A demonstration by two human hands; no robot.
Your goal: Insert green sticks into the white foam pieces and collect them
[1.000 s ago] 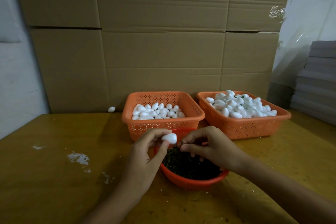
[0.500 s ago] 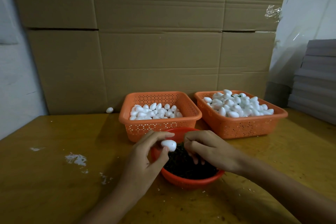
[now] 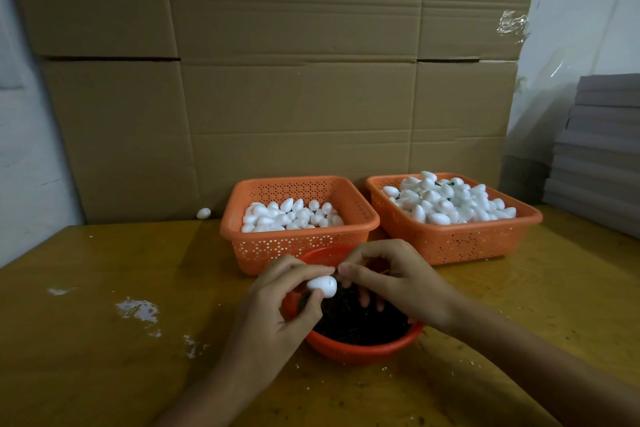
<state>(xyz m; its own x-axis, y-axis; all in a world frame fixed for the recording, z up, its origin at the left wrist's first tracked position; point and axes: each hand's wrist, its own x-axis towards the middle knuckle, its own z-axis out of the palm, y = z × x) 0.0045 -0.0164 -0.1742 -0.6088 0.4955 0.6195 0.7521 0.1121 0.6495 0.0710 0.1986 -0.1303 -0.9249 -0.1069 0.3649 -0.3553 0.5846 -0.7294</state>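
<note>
Counter (image 3: 104, 357) level, above the bowl (image 3: 360, 352): my right grip (image 3: 398, 284) has lifted a pinched green stick (image 3: 336, 274) to the foam piece (image 3: 322, 286) my left grip (image 3: 277, 315) holds.

Matt white foam pieces (image 3: 291, 215), perforated orange plastic baskets (image 3: 298, 246) and a smooth red-orange plastic bowl (image 3: 360, 352) — all on a glossy, varnished wood-look table (image 3: 104, 357), its finish scuffed to pale patches — against matt brown cardboard boxes (image 3: 294, 97), creased and taped.

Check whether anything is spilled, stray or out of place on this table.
One foam piece lies alone by the cardboard, left of the left basket, outside any container. The tabletop bears white smears left of the left hand. Nothing else stands out.
</note>
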